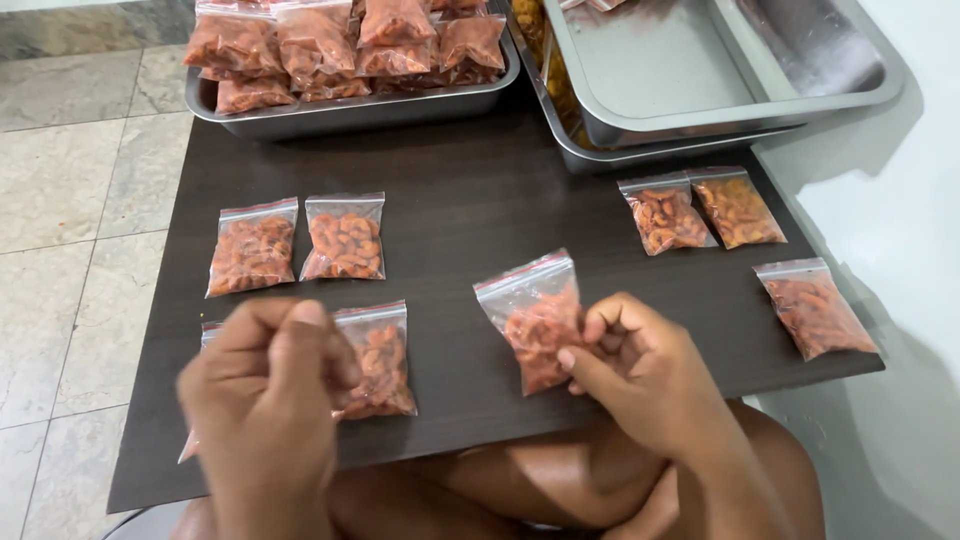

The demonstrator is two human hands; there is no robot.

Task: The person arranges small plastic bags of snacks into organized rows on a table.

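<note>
Between both hands, right hand (640, 375) pinches snack bag (535, 320).

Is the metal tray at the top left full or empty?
Full: the metal tray is heaped with sealed orange snack bags above its rim.

Dark brown table (470, 200), on pale tiled floor (70, 200). Lying flat on top: two small sealed bags of orange snacks side by side at left, bag (252, 246) and bag (344, 237); below these, another bag (380, 358), partly hidden. At right, two bags touching, (663, 214) and (737, 207), plus one bag (815, 308) near right edge. At far edge, steel tray (350, 110) piled with filled bags; beside it, stacked steel trays (700, 90) overhanging right corner.
</note>
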